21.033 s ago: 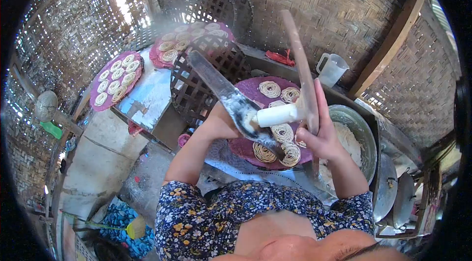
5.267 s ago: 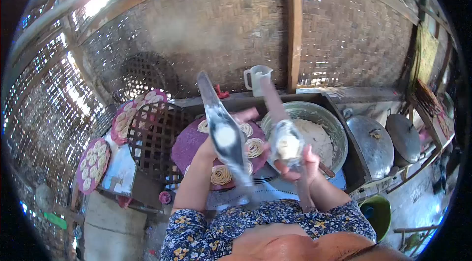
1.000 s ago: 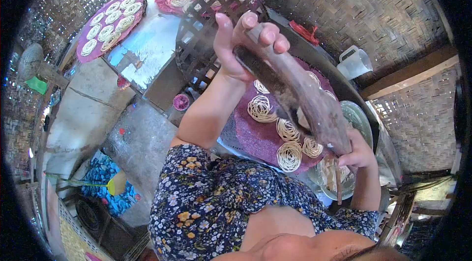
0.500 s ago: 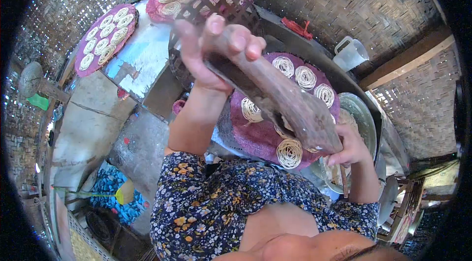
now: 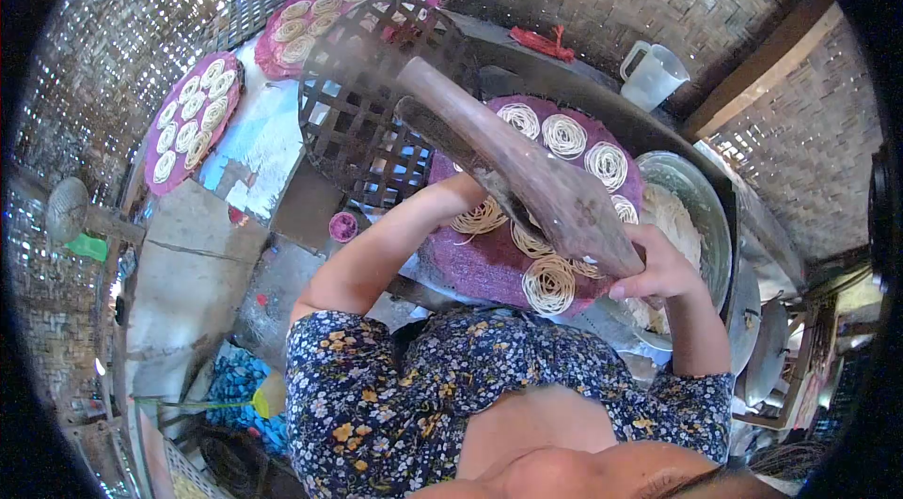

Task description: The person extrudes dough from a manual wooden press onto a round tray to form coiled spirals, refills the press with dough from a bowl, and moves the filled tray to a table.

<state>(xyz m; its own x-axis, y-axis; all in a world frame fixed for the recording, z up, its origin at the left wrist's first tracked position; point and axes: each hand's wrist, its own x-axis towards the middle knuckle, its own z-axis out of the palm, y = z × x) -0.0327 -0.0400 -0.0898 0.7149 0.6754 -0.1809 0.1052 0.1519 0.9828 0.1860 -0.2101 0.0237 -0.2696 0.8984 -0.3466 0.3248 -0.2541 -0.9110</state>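
Note:
A long wooden press (image 5: pixel 546 179) with two paddle-like arms is held slanting across the middle of the head view. My right hand (image 5: pixel 658 264) is closed round its lower right end. My left hand (image 5: pixel 466 187) is beneath the press, its fingers hidden behind the wood. Under both hands lies a round purple tray (image 5: pixel 480 273) bearing several coiled noodle nests (image 5: pixel 548 285). To the right of the tray, a big metal bowl (image 5: pixel 712 203) holds pale floury dough (image 5: pixel 670 217), partly covered by my right hand and forearm.
Two more purple trays (image 5: pixel 158 165) (image 5: pixel 273 52) with noodle nests stand at the left and back left. A dark woven basket lid (image 5: pixel 324 123) leans behind my left forearm. A clear jug (image 5: pixel 654 76) and a red cloth (image 5: pixel 543 43) are at the back. Metal lids (image 5: pixel 767 353) sit at right.
My left hand has come down from the upper left end of the press to beneath its middle. My right hand keeps its hold. The nests were partly covered differently before, as the view has shifted.

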